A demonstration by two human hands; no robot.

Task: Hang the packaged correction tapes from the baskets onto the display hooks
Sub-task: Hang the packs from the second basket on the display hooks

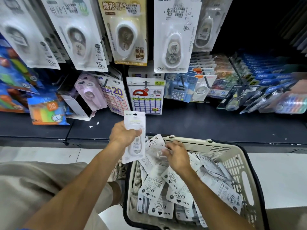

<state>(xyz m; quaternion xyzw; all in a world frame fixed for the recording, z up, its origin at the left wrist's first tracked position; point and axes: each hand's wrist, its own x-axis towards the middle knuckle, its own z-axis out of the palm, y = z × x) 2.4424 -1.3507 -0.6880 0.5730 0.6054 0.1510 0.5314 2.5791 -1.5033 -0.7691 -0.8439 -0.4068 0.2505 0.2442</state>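
Note:
My left hand (123, 134) grips a white packaged correction tape (134, 141) upright above the near left corner of the basket. My right hand (177, 156) reaches into the cream plastic basket (232, 156) and its fingers close on another packaged tape (155, 144) at the far rim. Several more white correction tape packs (159, 185) lie loose in the basket. Above, matching BoBo correction tapes (173, 39) hang on display hooks.
Other hung packs fill the upper wall: 15 m tapes (83, 40), a beige-carded tape (126, 34). Lower hooks hold label sheets (146, 97), a pink tape (89, 93) and blue pen packs (269, 80). A dark shelf ledge (199, 123) runs behind the basket; my knee (41, 188) is at left.

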